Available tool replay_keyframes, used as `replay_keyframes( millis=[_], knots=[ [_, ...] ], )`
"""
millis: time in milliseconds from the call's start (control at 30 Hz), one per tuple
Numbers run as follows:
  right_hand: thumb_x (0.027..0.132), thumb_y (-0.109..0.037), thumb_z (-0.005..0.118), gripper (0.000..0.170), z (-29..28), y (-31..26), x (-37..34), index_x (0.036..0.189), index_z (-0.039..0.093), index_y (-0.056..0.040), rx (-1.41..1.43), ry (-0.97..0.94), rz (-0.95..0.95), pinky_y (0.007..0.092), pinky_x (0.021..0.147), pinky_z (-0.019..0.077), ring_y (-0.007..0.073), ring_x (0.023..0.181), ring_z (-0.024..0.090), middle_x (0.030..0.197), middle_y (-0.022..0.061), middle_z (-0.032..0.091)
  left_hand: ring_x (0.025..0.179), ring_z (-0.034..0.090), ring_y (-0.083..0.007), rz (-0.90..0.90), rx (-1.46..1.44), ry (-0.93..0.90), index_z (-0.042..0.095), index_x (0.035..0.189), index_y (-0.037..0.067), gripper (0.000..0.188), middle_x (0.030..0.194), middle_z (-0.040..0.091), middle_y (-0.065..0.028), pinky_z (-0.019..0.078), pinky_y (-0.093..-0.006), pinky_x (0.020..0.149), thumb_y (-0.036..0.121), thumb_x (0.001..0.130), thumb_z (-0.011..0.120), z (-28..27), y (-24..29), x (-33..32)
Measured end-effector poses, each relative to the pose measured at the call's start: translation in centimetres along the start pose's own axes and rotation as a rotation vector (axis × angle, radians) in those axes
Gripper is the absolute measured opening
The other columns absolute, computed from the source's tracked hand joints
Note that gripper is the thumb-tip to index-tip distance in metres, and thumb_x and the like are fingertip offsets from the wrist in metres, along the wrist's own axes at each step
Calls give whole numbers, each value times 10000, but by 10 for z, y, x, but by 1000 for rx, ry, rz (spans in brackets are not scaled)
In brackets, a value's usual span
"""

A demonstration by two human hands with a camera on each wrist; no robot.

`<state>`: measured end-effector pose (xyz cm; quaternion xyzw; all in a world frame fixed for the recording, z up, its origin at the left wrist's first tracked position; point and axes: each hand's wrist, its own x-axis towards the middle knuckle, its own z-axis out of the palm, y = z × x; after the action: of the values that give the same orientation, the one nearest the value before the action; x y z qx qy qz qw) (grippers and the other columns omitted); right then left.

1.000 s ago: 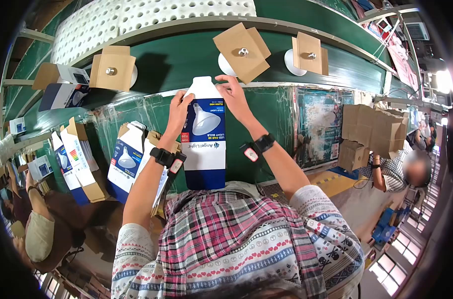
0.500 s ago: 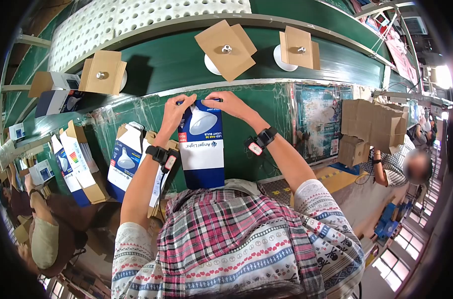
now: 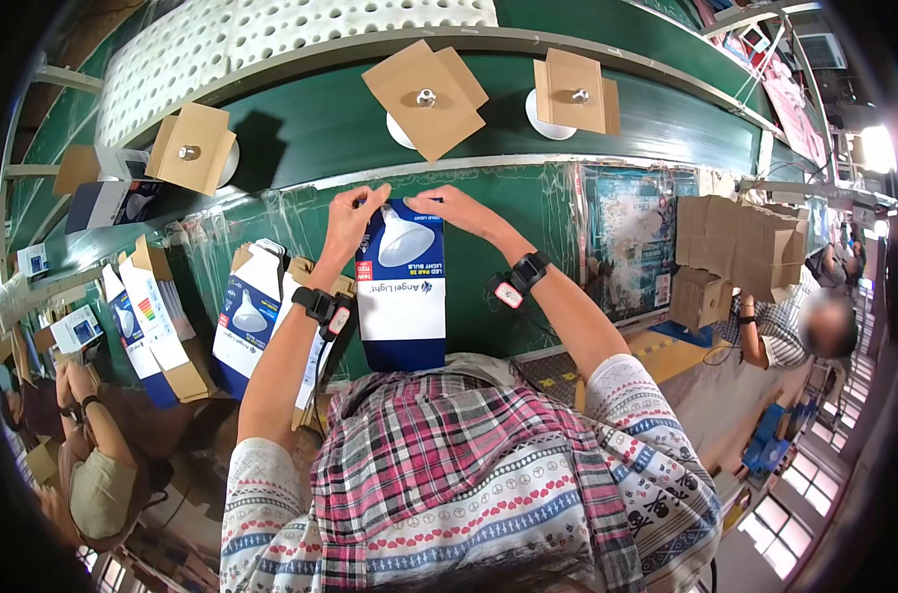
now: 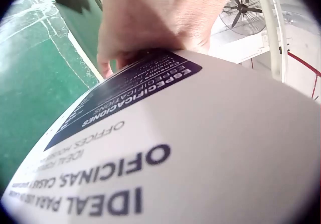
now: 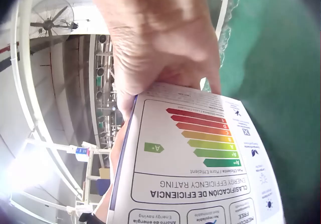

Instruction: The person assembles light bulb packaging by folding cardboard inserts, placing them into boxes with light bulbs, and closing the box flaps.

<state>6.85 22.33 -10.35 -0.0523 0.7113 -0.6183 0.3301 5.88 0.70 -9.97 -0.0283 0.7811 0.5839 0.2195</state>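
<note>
A blue and white light bulb box (image 3: 403, 311) with a bulb picture lies in front of the person, its near end close to the shirt. The left hand (image 3: 350, 225) pinches its far left corner; in the left wrist view the hand (image 4: 155, 21) bends over the end of the white printed side. At the far right corner the right hand (image 3: 451, 210) grips the end with bent fingers. The right wrist view shows this hand (image 5: 165, 53) at the end of the side with the energy rating chart (image 5: 200, 138). The end flaps are mostly hidden by the fingers.
Beyond the box runs a green conveyor belt (image 3: 306, 128) carrying bulbs in cardboard inserts (image 3: 424, 99). More printed boxes (image 3: 246, 316) stand at the left. Brown cardboard (image 3: 735, 247) is stacked at the right. Other people (image 3: 98, 484) work at both sides.
The white flap that stood out at the box's far end is out of sight, and both hands have closed in over that end. The bulbs and inserts on the belt have shifted left.
</note>
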Motion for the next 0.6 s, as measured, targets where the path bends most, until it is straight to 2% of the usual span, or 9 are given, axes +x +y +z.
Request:
replay_keyframes(
  millis=[33, 133, 267, 400, 467, 533, 600],
  knots=[
    [882, -445, 539, 487, 0, -1, -1, 968, 663, 17, 16, 17, -8, 272, 802, 420, 128, 854, 554, 899, 66, 654, 651, 445, -46, -2, 27, -8, 600, 753, 5, 328, 705, 544, 27, 349, -194, 586, 299, 896, 567, -2, 2, -1],
    [878, -454, 545, 491, -2, -4, -7, 946, 667, 16, 47, 116, -26, 271, 799, 414, 127, 847, 544, 887, 62, 648, 819, 487, -85, 139, -120, 118, 612, 905, 27, 326, 877, 575, -7, 364, -214, 741, 330, 933, 494, 1, 7, -17],
    [880, -432, 557, 470, -13, 1, -13, 969, 662, 17, -31, 159, 40, 256, 791, 403, 117, 840, 532, 906, 48, 644, 950, 526, -140, 30, -136, 198, 580, 1050, -13, 355, 988, 602, -69, 388, -269, 879, 300, 954, 442, -14, -10, -52],
    [875, -450, 568, 514, -19, 22, -16, 997, 648, 43, 116, 268, -10, 243, 747, 420, 103, 799, 551, 892, 33, 637, 965, 541, -152, -88, -138, -17, 580, 1073, -7, 373, 1006, 610, -75, 393, -271, 878, 303, 962, 405, -22, -10, -101],
    [876, -454, 566, 508, -24, 25, -31, 1003, 642, 33, 301, 274, 92, 233, 720, 434, 88, 792, 557, 888, 28, 634, 975, 548, -157, -132, -102, -176, 581, 1084, -1, 378, 1016, 613, -79, 394, -270, 879, 302, 965, 389, -20, -7, -114],
    [878, -448, 572, 473, -30, 39, -44, 1025, 626, -2, 451, 287, 138, 207, 676, 450, 65, 789, 570, 898, 16, 630, 978, 555, -158, -76, -129, -211, 578, 1094, -2, 391, 1022, 616, -84, 398, -271, 875, 305, 968, 372, -19, 11, -127],
    [896, -399, 563, 436, -34, 51, -62, 1027, 611, 14, 529, 363, 148, 239, 722, 479, 97, 823, 593, 943, 45, 635, 968, 566, -159, -37, -142, -233, 569, 1107, -12, 368, 1023, 619, -88, 410, -268, 868, 277, 968, 389, -22, 38, -137]
  ],
)
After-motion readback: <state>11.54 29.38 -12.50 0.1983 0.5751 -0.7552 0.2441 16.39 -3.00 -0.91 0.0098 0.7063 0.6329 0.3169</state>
